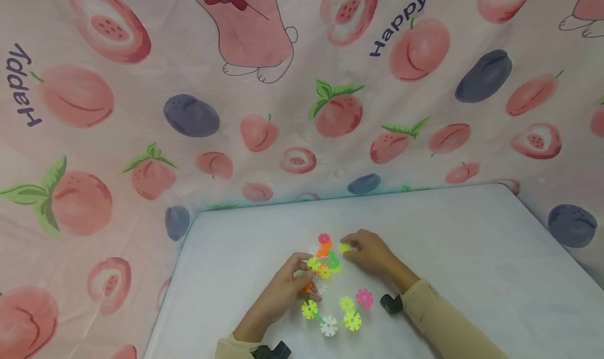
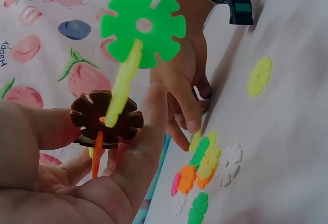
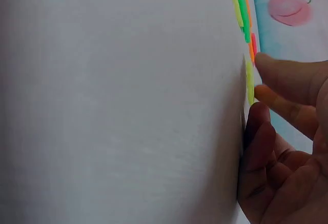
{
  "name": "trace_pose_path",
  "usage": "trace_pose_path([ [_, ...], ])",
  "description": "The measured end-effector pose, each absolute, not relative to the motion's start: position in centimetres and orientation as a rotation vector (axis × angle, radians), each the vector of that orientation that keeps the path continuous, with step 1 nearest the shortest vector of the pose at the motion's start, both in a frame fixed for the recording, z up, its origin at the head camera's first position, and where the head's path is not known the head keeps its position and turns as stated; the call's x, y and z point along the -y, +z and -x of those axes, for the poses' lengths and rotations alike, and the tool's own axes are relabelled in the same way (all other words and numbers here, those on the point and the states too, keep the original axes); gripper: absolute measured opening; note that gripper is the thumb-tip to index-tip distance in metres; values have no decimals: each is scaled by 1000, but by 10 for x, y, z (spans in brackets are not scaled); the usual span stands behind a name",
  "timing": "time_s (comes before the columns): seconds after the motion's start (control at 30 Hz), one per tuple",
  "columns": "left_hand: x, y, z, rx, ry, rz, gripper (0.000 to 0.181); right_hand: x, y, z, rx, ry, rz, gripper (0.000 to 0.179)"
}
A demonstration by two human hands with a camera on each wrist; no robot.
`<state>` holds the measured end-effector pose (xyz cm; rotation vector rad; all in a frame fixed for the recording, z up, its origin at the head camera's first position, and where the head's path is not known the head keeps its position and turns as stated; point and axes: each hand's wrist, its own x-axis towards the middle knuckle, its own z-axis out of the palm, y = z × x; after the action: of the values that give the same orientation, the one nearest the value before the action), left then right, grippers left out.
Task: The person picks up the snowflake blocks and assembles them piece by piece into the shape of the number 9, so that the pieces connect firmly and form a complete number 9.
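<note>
While low, right grip (image 1: 370, 251) round yellow disc (image 1: 344, 248), left grip (image 1: 290, 284) round flower chain (image 1: 326, 327)

The head view looks forward and down across the desk (image 1: 472, 254); both wrist views, close and turned sideways, share the loose flower pieces (image 2: 209, 160).

Tally: one left hand (image 1: 290, 278), one right hand (image 1: 371, 250), two sleeves (image 1: 448, 317), two black wrist devices (image 1: 391, 304), one table (image 1: 448, 254); two pink discs (image 1: 364, 297), at least three white discs (image 1: 325, 326). Yellow discs (image 1: 352, 321), green discs (image 1: 332, 259), orange discs (image 1: 323, 252) overlap; number uncertain.
</note>
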<state>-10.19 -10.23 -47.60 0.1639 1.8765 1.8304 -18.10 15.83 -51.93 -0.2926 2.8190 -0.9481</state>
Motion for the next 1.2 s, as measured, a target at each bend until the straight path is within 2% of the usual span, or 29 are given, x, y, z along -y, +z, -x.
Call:
trace_pose_path([
  [0.17,102,-476,103,-1891,1837,-156,45,-158,-517,182,-2833,-900,351,24],
  [0.4,100,-475,101,-1893,1852,-130,47,-161,-519,183,-2773,-961,343,26],
  [0.63,99,-474,102,-1887,1847,-121,46,-159,-516,175,-2671,-1039,463,22],
  [0.93,102,-476,103,-2021,1733,-102,46,-159,-503,169,-2491,-1191,341,6],
  [1.2,103,-478,104,-1974,1762,-76,36,-160,-483,162,-2284,-1424,274,10],
])
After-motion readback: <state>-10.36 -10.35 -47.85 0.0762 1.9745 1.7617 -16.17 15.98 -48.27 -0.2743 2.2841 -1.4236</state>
